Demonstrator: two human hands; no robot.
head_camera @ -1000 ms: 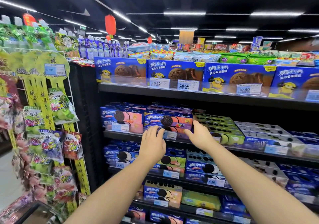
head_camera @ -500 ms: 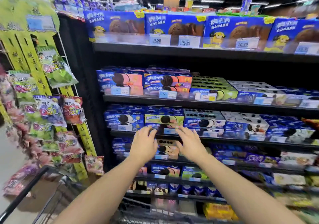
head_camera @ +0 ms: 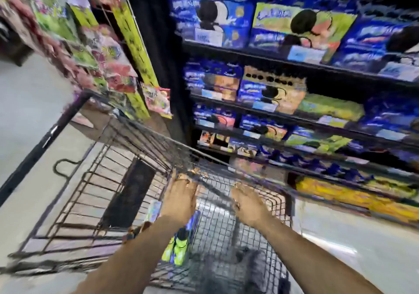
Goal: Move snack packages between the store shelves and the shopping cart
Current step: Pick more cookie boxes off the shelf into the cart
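We faced the store shelves point(head_camera: 294, 118) filling the view from twelve to three o'clock, their tiers packed with blue cookie boxes point(head_camera: 213, 19), all smeared by motion. The wire shopping cart point(head_camera: 95, 180) spread from nine to six o'clock below us, and a rack of hanging candy bags point(head_camera: 118, 76) sat at eleven o'clock. Our left hand point(head_camera: 180, 196) and right hand point(head_camera: 250, 205) reached side by side over the cart near its far rim, fingers spread forward and holding nothing; whether the left fingertips touched the rim we could not tell. A yellow-green and blue snack package point(head_camera: 179, 247) lay on the cart floor at six o'clock, under our left wrist.
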